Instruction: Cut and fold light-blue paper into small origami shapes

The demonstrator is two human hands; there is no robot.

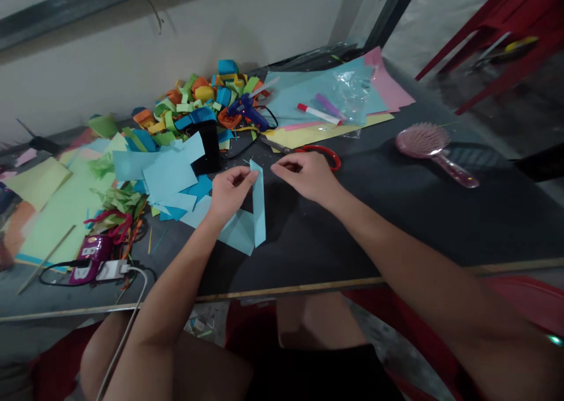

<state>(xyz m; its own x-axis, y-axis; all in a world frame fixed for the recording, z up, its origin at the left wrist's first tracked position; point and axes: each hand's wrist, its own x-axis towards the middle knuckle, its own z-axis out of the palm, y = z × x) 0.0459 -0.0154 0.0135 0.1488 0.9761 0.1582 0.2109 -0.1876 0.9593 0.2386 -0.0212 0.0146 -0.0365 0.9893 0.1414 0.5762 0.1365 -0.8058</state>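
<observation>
My left hand pinches the top of a folded light blue paper strip between thumb and fingers. The strip stands nearly upright above the dark table. Just right of it, my right hand has its thumb and forefinger drawn together, apart from the strip; whether something tiny is between them I cannot make out. Red-handled scissors lie behind my right hand, partly covered by it. Under and beside my left wrist are light blue paper pieces, one of them below the strip.
Behind lie a heap of coloured folded paper pieces, a blue glue gun, paper sheets and a red-and-white marker. A pink hairbrush rests at right. Left are a purple device and its cable.
</observation>
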